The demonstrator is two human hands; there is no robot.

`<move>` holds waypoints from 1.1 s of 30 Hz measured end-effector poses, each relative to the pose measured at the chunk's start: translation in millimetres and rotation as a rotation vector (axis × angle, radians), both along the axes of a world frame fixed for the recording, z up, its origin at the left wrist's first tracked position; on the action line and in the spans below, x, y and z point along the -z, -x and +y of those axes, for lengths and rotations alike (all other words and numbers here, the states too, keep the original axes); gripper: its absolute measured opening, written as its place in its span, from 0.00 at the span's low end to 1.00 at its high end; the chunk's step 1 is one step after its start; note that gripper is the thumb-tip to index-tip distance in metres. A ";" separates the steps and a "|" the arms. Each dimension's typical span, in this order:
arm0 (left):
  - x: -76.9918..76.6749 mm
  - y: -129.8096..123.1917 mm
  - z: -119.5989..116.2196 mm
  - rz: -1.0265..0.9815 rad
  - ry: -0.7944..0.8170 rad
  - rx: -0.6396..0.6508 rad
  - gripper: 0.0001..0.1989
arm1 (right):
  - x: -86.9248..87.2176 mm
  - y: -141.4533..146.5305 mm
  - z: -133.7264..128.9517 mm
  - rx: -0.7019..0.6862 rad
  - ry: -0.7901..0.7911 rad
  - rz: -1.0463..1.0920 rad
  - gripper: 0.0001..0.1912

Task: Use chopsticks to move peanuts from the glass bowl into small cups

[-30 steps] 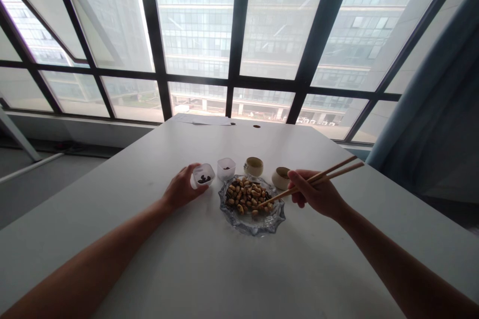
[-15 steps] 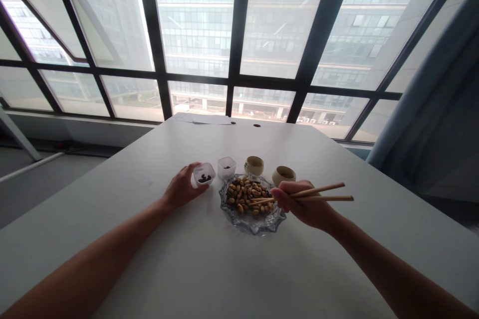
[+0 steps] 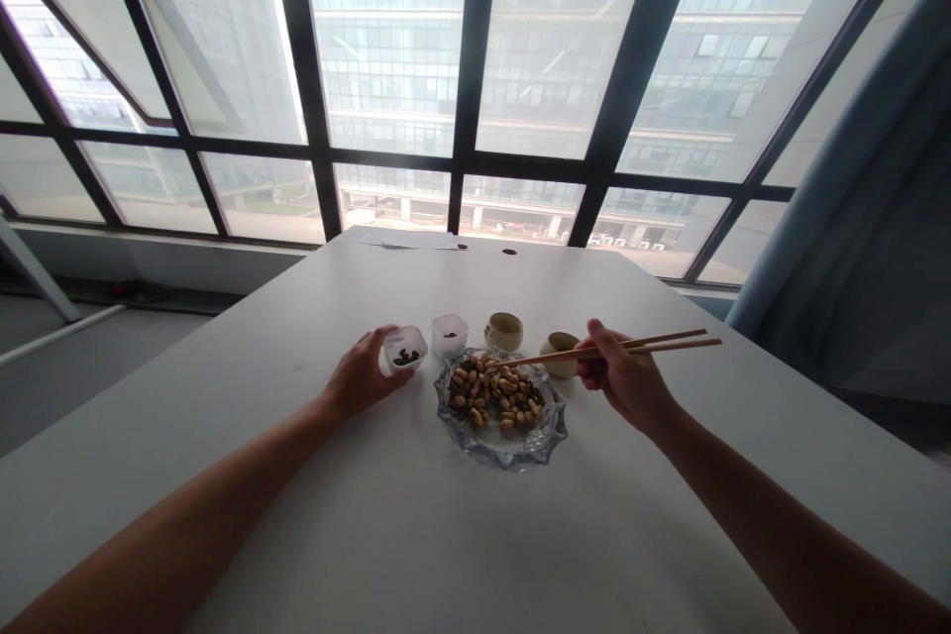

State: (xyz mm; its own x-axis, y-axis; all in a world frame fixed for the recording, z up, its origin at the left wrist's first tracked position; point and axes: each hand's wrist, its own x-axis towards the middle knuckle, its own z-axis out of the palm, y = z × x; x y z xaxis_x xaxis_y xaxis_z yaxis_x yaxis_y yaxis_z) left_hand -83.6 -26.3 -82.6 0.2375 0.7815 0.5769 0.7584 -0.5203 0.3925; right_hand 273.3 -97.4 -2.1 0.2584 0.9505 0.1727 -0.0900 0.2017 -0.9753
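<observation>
My left hand (image 3: 366,373) is closed around the side of a small clear plastic cup (image 3: 405,341) with several dark seeds at its bottom. In my right hand (image 3: 628,376) is a pair of wooden chopsticks (image 3: 631,347), their tips reaching down to the pile of nuts (image 3: 494,386). Pistachio-like nuts mixed with dark seeds lie in a scalloped glass dish (image 3: 512,453). Whether the tips pinch a piece is too small to tell. Beside the held cup stands a second clear cup (image 3: 450,347) with a few dark bits.
Two beige ceramic cups, one behind the dish (image 3: 504,333) and one partly behind the chopsticks (image 3: 563,367), stand on the white table (image 3: 357,535). Paper sheets (image 3: 405,239) lie at the far edge. A blue curtain (image 3: 839,198) hangs at right before the windows.
My right hand has moved right and slightly up, away from the dish. The chopstick tips have shifted to the upper middle of the nut pile. My left hand stays on its cup.
</observation>
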 end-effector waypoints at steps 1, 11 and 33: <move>-0.1 -0.1 -0.2 -0.001 0.000 -0.001 0.30 | 0.3 0.0 -0.1 0.000 0.003 0.008 0.29; -4.8 -1.7 -3.5 0.018 0.018 -0.033 0.30 | 2.5 -1.3 0.3 -0.010 -0.016 -0.039 0.27; -98.8 -118.9 26.0 0.367 0.167 0.130 0.38 | -3.0 -44.5 21.2 0.224 -0.142 0.089 0.25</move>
State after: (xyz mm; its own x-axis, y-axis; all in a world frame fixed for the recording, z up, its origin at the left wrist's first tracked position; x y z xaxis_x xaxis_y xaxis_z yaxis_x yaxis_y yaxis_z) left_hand 35.3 -0.2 16.2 0.5066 0.8070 0.3034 0.7956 -0.5732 0.1962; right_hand 317.8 -76.2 0.9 0.4791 0.8361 0.2672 -0.1120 0.3602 -0.9261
